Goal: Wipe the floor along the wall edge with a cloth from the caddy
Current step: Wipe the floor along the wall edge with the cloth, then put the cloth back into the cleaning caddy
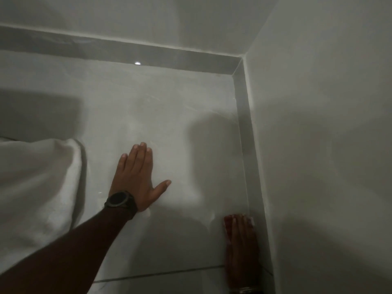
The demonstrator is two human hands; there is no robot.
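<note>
My left hand [135, 177] lies flat on the pale floor tile [161, 115], fingers spread, a black watch on its wrist. My right hand [241, 249] presses flat on a red cloth [227, 222] at the foot of the right wall, against the grey skirting strip [244, 132]. Only the cloth's front edge shows past the fingertips; the rest is under the hand. The caddy is out of view.
A white fabric, like bed linen [36, 187], hangs down to the floor at the left. Two white walls meet in a corner [241, 57] at the upper right, with grey skirting along both. A grout line [161, 273] crosses the floor near me.
</note>
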